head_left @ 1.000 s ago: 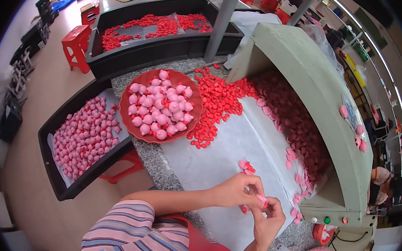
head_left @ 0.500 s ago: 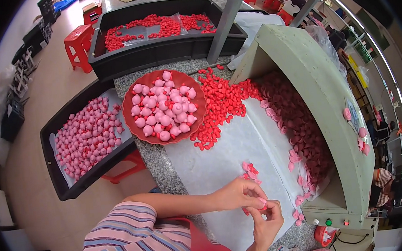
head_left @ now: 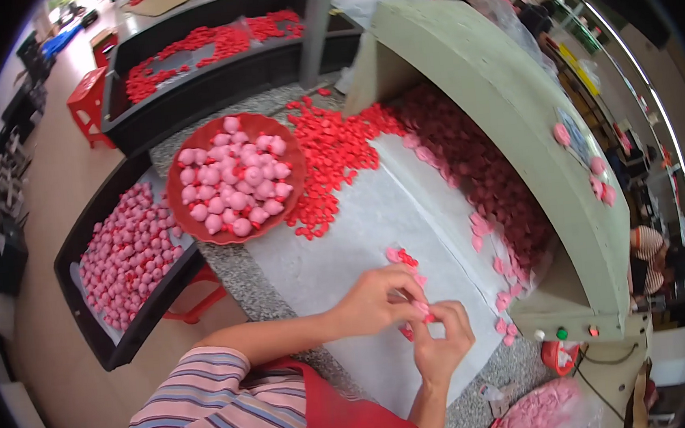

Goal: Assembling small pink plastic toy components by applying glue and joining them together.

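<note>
at the left of the frame, a black tray (head_left: 153,315) holds many pink knobbed balls (head_left: 131,261); a longer tray (head_left: 210,97), upper left, holds red pieces (head_left: 214,44). right of these, a scalloped red bowl (head_left: 177,194) is heaped with similar balls (head_left: 233,176), beside a spread of small red beads (head_left: 325,150). at lower centre, above a white sheet (head_left: 322,256), the left hand (head_left: 378,299) and the right hand (head_left: 443,342) pinch a small pink piece (head_left: 422,310) between their fingertips. at the right, a pale green hood (head_left: 494,78) arches over a shadowed heap (head_left: 476,161).
</note>
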A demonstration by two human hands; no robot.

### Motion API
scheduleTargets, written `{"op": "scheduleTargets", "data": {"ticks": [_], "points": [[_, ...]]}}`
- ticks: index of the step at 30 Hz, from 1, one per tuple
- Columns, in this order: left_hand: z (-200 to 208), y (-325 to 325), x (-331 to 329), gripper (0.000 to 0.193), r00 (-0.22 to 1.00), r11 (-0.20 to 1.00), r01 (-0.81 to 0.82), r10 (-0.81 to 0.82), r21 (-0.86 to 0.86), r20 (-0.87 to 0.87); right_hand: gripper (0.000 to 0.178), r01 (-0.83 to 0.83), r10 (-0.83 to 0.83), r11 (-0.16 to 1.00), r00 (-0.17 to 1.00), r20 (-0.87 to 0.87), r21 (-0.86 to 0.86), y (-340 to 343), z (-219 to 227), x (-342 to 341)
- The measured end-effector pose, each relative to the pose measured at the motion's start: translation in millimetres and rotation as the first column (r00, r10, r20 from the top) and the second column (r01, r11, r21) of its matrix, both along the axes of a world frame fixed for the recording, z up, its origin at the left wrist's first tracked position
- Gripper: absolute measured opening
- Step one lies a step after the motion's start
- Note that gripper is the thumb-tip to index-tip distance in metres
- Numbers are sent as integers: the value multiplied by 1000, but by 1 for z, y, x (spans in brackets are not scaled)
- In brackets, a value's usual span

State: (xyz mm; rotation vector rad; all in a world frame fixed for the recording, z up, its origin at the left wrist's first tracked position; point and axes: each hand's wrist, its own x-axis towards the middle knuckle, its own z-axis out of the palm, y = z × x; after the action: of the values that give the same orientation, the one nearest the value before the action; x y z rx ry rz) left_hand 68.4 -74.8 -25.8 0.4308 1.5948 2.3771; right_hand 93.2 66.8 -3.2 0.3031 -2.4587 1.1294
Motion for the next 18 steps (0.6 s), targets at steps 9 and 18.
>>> {"op": "scheduleTargets", "data": {"ticks": [9,18], "points": [[-18,-3,-23,12,897,968,88,-179,233,405,19,73,-51,994,964,259,-76,-6,14,-13],[-24,2,-21,10,958,990,2,-42,141,283,19,-49,59,995,992,116,-87,1,-10,-34]]}}
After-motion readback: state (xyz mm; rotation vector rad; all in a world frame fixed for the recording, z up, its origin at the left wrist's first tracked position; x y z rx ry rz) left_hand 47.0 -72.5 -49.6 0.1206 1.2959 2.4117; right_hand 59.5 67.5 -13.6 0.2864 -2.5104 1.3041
